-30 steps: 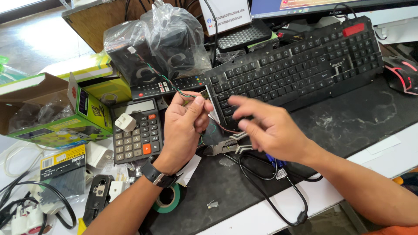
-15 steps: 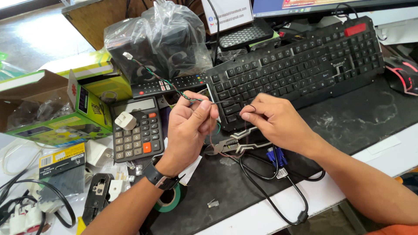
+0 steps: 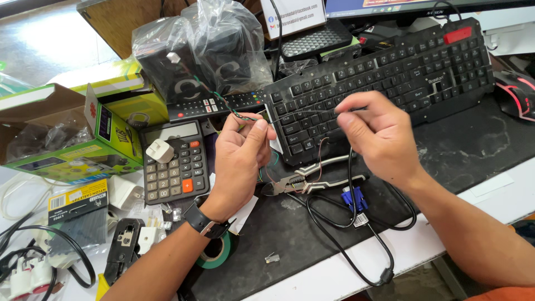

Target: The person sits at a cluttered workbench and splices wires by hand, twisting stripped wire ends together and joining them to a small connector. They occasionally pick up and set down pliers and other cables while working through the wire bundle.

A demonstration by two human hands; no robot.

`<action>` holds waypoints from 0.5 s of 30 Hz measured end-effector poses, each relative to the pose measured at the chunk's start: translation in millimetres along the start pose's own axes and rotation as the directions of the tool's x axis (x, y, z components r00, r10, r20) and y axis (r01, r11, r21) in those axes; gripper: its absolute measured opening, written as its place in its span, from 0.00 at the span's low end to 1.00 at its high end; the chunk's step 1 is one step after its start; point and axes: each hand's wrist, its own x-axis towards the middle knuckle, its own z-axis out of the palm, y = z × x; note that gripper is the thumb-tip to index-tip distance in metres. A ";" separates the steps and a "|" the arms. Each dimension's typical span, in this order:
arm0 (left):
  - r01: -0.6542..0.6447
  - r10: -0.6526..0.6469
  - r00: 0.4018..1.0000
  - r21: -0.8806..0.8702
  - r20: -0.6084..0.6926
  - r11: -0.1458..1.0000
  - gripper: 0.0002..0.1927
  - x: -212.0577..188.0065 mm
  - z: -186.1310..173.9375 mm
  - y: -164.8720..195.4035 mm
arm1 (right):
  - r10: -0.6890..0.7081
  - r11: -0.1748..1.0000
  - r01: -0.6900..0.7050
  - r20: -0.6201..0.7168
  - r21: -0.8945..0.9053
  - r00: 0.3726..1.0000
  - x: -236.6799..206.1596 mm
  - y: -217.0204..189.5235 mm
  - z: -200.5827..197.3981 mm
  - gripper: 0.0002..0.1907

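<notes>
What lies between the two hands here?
In the head view, thin wires stretch from the left hand to the right hand, over the black keyboard.

Single head-worn view, looking steeply down, close over cluttered desk (image 3: 462,150), no second view

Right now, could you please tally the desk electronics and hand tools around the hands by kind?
Keyboard: 1
Calculator: 1
Remote control: 1
Bagged speakers: 2
Mouse: 1
Pliers: 1
Crimping tool: 1
Green tape roll: 1
Total: 9
</notes>
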 end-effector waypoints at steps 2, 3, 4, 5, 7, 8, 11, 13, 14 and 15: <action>0.046 -0.046 0.999 0.054 0.001 0.998 0.06 1.3 -1.0 -1.4 | -0.021 0.986 0.044 0.146 -0.161 0.989 2.5 -0.3 -1.6 0.07; 0.069 -0.069 0.998 0.081 0.000 0.994 0.06 1.8 -1.9 -2.1 | -0.022 0.969 0.075 0.218 -0.236 0.976 4.0 -0.4 -2.3 0.07; 0.102 -0.106 0.994 0.128 0.021 0.987 0.06 1.8 -2.4 -3.5 | -0.111 0.948 0.178 0.250 -0.265 0.962 5.7 -0.5 -3.5 0.10; 0.134 -0.143 0.989 0.175 0.040 0.976 0.07 1.6 -2.1 -5.6 | -0.195 0.915 0.279 0.286 -0.290 0.938 7.7 -0.7 -5.1 0.12; 0.123 -0.159 0.981 0.285 0.108 0.951 0.08 0.6 -0.3 -10.2 | -0.229 0.927 0.302 0.306 -0.220 0.924 9.4 -0.2 -7.1 0.15; 0.078 -0.140 0.977 0.347 0.159 0.935 0.09 -0.8 1.2 -12.2 | -0.180 0.967 0.224 0.293 -0.124 0.939 10.5 0.1 -7.9 0.15; 0.037 -0.145 0.960 0.406 0.239 0.913 0.15 -6.3 8.0 -14.6 | -0.097 0.991 0.118 0.288 -0.055 0.953 9.6 1.1 -8.6 0.11; 0.046 -0.177 0.949 0.443 0.259 0.895 0.21 -10.3 12.5 -11.1 | -0.046 0.998 0.060 0.307 -0.037 0.951 5.5 1.3 -6.4 0.08; 0.049 -0.195 0.945 0.480 0.261 0.876 0.24 -12.4 14.9 -8.4 | -0.013 1.000 0.015 0.330 -0.005 0.944 3.1 1.9 -3.3 0.08; 0.051 -0.213 0.942 0.514 0.260 0.856 0.28 -14.3 17.4 -5.3 | 0.020 0.999 -0.032 0.355 0.026 0.935 0.9 2.0 -0.1 0.08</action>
